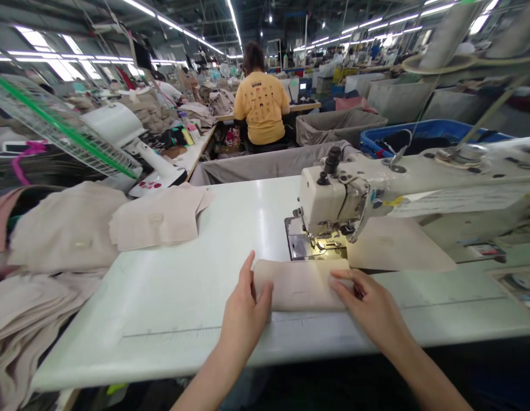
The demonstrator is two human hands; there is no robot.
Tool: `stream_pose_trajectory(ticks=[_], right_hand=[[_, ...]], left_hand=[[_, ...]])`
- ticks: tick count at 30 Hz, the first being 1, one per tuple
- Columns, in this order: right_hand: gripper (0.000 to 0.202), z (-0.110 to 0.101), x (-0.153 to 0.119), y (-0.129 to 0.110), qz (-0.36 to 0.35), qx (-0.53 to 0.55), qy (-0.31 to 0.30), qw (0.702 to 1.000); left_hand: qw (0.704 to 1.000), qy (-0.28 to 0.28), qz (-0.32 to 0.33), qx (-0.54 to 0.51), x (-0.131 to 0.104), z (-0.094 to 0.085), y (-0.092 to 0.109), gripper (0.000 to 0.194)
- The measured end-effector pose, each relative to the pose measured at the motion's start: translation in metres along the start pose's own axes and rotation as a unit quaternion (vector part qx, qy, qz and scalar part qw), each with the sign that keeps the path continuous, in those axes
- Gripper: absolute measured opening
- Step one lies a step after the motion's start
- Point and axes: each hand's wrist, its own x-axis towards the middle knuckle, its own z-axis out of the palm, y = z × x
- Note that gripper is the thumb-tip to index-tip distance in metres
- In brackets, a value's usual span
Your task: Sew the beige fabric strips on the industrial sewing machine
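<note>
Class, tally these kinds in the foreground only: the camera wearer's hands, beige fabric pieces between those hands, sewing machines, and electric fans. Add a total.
Hands (left hand, right hand): 2
Beige fabric piece: 1
Sewing machine: 1
Electric fan: 1
Total: 5

Bare L hand (244, 308): thumb & index up, V-spread, other fingers mostly hidden. Bare R hand (374, 305): fingers bent, thumb & index tips close tog. L forearm (207, 368), R forearm (432, 371) bare, angled in fr. bottom.

Fabric pc (301, 290) beige, tbl (179, 291) pale grn, mach (322, 197) cream, shirt (261, 108) yel w/ dk motifs.
</note>
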Motion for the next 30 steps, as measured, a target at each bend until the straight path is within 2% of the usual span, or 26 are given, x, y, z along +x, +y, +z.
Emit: stream_pose_trajectory(ticks=[2,5,7,15,30], right_hand=[[0.03,0.001,0.0,0.0,-0.009,-0.008,-0.002,1.0],[0.029,0.003,-0.001,0.001,-0.022,-0.021,-0.004,1.0],[0.028,0.004,-0.003,0.005,-0.028,-0.03,-0.003,0.999],[0.031,0.003,-0.003,0.02,-0.025,-0.065,-0.026,0.997],[0.03,0.004,-0.003,0.01,0.0,-0.073,-0.024,0.997]], left_hand=[[1.0,0.011,0.027,0.002,-0.003,0.001,-0.003,0.065],[0.994,0.01,0.109,0.0,-0.003,0.0,-0.008,0.042],[0.991,0.004,0.137,0.0,-0.002,-0.001,-0.01,0.031],[0.991,0.001,0.131,-0.011,-0.001,-0.004,-0.009,0.025],[0.993,0.005,0.116,-0.011,0.001,-0.003,-0.008,0.026]])
